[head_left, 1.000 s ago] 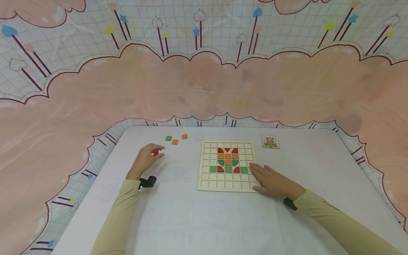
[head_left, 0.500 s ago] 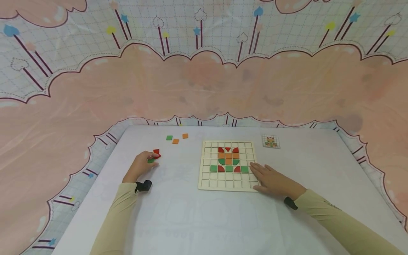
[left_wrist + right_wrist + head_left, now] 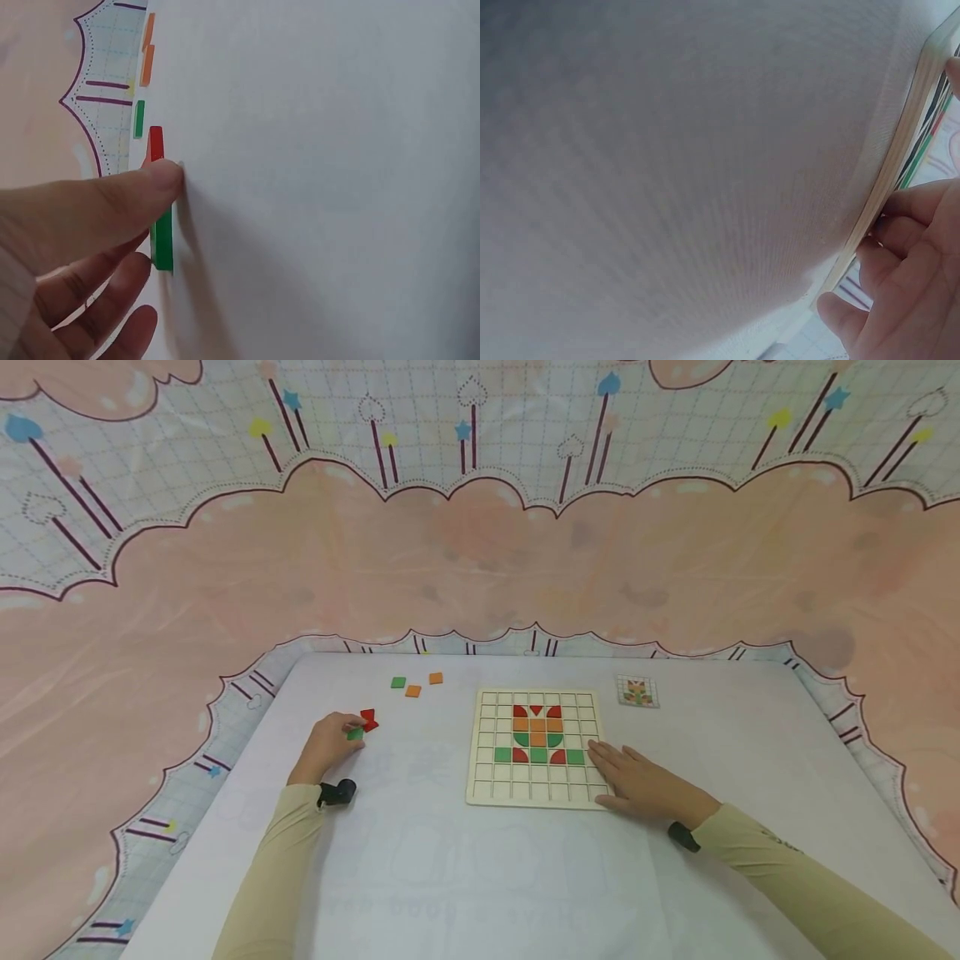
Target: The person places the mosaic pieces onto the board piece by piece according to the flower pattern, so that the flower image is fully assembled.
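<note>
At the left of the table, my left hand [image 3: 324, 748] pinches a green tile [image 3: 355, 735] between thumb and fingers. In the left wrist view, that green tile [image 3: 163, 240] is low by the table, partly hidden by the thumb. Just beyond the fingertips lie red tiles [image 3: 368, 719]. My right hand [image 3: 647, 783] rests with extended fingers on the right edge of a square wooden grid board [image 3: 483, 777]. Red, orange and green tiles form a flower on the board. In the right wrist view, fingers [image 3: 900, 236] lie along the board's edge [image 3: 889, 169].
Behind the red tiles lie a loose green tile [image 3: 398, 682] and two orange tiles, one orange tile [image 3: 436, 678] farther back. A small pattern card [image 3: 637, 692] with a flower picture lies behind the board's right side. A printed cloth [image 3: 480, 552] hangs beyond the white table.
My left hand has moved slightly left and nearer from over the red tiles, which now show beyond its fingertips, and pinches the green tile. The right hand stays on the board.
</note>
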The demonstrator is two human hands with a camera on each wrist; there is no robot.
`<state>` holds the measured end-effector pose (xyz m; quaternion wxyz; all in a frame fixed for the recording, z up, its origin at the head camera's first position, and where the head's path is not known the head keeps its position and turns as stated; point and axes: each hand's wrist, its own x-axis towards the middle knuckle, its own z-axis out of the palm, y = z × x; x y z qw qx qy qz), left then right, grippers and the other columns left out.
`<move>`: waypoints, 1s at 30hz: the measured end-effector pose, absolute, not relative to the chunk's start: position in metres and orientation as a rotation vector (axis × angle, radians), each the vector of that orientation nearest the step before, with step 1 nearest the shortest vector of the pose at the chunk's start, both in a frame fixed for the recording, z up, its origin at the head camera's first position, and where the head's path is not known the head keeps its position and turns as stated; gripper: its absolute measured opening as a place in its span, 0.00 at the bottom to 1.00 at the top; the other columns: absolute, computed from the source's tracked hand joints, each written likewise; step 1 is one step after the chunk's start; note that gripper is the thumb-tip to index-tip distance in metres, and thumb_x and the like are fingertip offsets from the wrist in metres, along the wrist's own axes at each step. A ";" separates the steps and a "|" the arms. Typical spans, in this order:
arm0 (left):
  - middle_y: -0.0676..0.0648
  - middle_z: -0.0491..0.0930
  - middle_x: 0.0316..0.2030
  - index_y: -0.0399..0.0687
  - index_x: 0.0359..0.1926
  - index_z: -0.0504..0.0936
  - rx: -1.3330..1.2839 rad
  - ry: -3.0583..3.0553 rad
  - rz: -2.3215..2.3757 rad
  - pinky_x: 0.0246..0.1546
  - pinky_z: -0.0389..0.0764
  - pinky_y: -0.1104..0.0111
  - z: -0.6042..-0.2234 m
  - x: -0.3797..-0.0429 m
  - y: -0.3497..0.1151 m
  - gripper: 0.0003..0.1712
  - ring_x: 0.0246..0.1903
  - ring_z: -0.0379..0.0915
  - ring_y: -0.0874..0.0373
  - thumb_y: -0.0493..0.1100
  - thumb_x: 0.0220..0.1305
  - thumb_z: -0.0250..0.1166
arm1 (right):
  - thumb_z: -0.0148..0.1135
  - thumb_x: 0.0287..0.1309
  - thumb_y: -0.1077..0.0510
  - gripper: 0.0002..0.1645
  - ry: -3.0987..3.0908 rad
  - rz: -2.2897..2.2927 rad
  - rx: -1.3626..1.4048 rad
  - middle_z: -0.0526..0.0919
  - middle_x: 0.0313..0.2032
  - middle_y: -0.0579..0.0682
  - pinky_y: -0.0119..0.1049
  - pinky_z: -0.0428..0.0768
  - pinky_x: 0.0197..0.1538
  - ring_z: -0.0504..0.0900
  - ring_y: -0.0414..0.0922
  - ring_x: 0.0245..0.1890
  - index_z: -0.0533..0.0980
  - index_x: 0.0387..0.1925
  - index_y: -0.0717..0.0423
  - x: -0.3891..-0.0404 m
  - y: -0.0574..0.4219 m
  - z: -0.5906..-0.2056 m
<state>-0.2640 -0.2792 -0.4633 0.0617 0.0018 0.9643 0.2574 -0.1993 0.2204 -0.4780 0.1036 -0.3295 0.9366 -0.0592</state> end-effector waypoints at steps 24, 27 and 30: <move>0.30 0.74 0.52 0.34 0.52 0.78 -0.084 2.902 0.834 0.57 0.69 0.47 -0.465 -0.260 -0.295 0.18 0.53 0.69 0.37 0.33 0.59 0.62 | 0.50 0.64 0.39 0.45 2.792 -0.181 -1.009 0.54 0.71 0.59 0.56 0.57 0.69 0.54 0.56 0.71 0.53 0.70 0.64 -0.199 0.221 -0.480; 0.30 0.74 0.51 0.34 0.51 0.78 -0.082 2.909 0.840 0.56 0.69 0.47 -0.465 -0.259 -0.294 0.18 0.52 0.69 0.38 0.33 0.58 0.62 | 0.49 0.64 0.39 0.45 2.798 -0.172 -1.017 0.55 0.71 0.59 0.56 0.57 0.69 0.54 0.56 0.71 0.53 0.70 0.64 -0.199 0.221 -0.481; 0.30 0.75 0.51 0.34 0.51 0.78 -0.073 2.919 0.843 0.56 0.70 0.48 -0.465 -0.259 -0.295 0.18 0.52 0.70 0.38 0.34 0.58 0.63 | 0.49 0.64 0.38 0.45 2.785 -0.174 -1.001 0.53 0.72 0.58 0.55 0.56 0.69 0.53 0.55 0.72 0.52 0.70 0.63 -0.200 0.221 -0.481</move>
